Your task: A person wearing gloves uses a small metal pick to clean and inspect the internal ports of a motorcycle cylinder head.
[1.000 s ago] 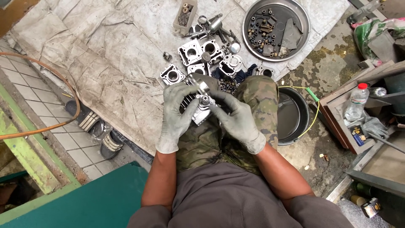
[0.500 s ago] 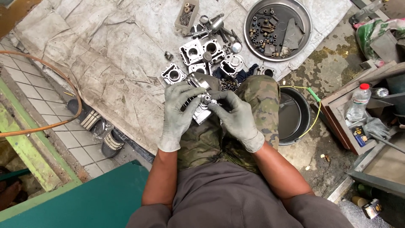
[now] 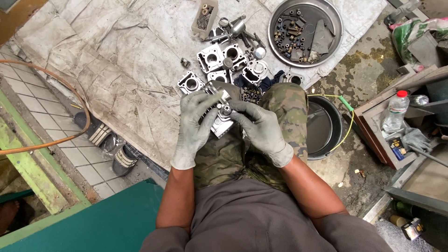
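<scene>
Gripping a ribbed metal engine part (image 3: 219,122) over the lap, the gloved left hand (image 3: 195,126) cradles its side while the gloved right hand (image 3: 261,127) pinches a small fitting on top. Ahead, cast cylinder blocks (image 3: 219,60) lie on creased grey cloth (image 3: 116,60); a round steel tray (image 3: 305,30) holds bolts. A black basin (image 3: 326,127) sits beside the knee.

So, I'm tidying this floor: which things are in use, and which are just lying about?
In use:
left hand
right hand
metal engine part held over the lap

Lying about:
cylinder blocks on cloth
round tray of bolts
black pan
plastic bottle
sandals
</scene>
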